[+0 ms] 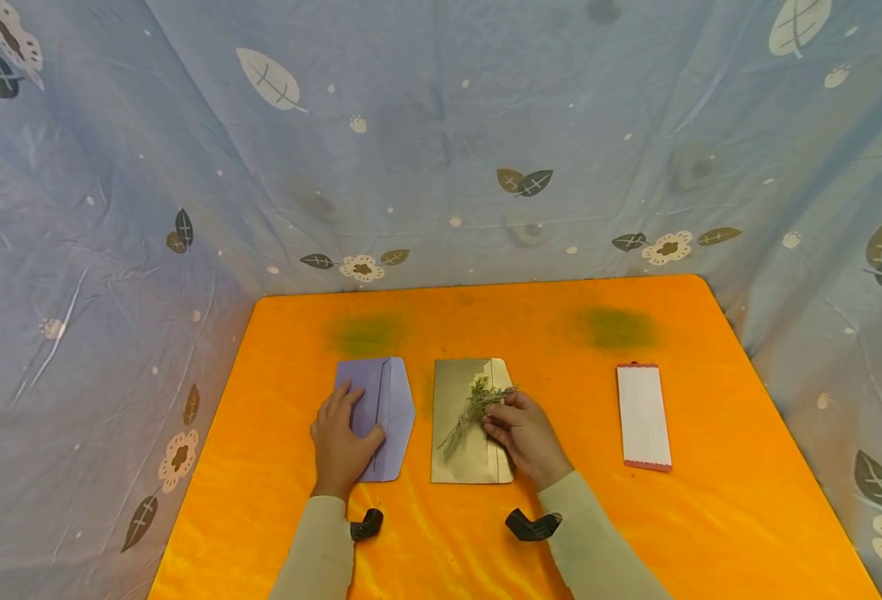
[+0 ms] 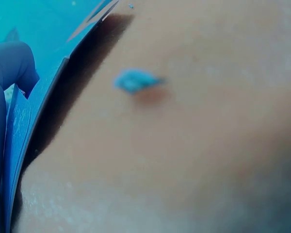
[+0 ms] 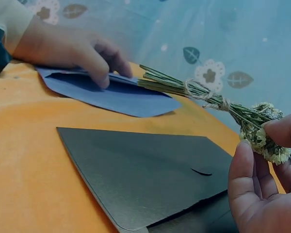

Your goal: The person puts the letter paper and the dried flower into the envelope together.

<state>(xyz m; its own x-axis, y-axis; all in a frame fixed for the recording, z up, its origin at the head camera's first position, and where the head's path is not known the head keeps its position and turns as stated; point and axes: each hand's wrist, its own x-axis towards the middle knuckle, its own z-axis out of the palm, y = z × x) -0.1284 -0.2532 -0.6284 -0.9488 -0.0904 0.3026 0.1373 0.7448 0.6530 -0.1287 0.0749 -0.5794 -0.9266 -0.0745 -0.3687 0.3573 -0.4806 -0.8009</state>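
Observation:
My left hand (image 1: 341, 437) rests on a purple envelope (image 1: 399, 417), fingers spread over its body and thumb at the pocket's edge. In the right wrist view this envelope (image 3: 136, 104) gapes a little near the thumb, its flap unfolded. My right hand (image 1: 523, 433) pinches a small bunch of dried flowers (image 1: 474, 408) by the blossom end. Twine (image 3: 199, 92) ties its thin stems, which point left toward the purple envelope. Beneath the bunch lies a gold envelope (image 1: 452, 383), flap to the right; it looks dark in the right wrist view.
A white rectangular piece with red ends (image 1: 644, 417) lies at the right of the orange-covered table (image 1: 561, 333). Patterned blue-grey curtains (image 1: 411, 125) surround the table's back and sides. Part of the left wrist view is blurred, with a small bright speck (image 2: 136, 80).

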